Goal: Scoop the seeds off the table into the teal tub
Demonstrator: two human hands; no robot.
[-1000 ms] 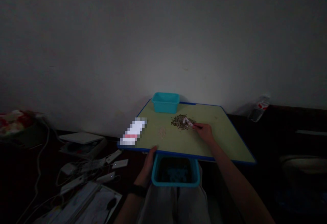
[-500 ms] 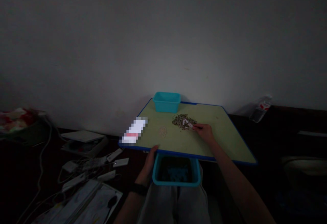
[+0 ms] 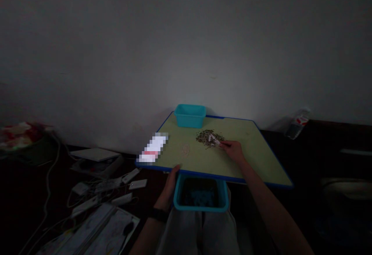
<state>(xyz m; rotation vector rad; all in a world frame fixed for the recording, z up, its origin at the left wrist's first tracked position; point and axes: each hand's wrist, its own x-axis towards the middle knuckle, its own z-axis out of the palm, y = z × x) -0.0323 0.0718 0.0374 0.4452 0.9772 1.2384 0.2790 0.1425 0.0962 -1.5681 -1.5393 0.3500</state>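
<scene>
On the pale green board table (image 3: 261, 162) lies a loose heap of small dark and light seed-like bits (image 3: 203, 136). My right hand (image 3: 234, 151) is closed in a pinch on a small whitish tool (image 3: 214, 139), whose forked-looking end rests at the heap; its exact kind is unclear in the dim light. A smaller patch of pale bits (image 3: 185, 150) lies left of the heap. My left hand (image 3: 168, 189) grips the near blue edge of the table, beside a blue basin (image 3: 200, 208) on my lap; most of its fingers are hidden. The basin's inside is dark, with contents I cannot make out.
Another blue basin (image 3: 190, 121) stands at the table's back left. A blurred-out phone-like bright rectangle (image 3: 152, 148) lies at the left edge. Cables and power strips (image 3: 109, 185) clutter the floor at left. A plastic bottle (image 3: 298, 124) leans by the wall at right.
Almost nothing differs. My right hand and the whitish tool stay at the heap with at most a tiny shift, and my left hand keeps its place.
</scene>
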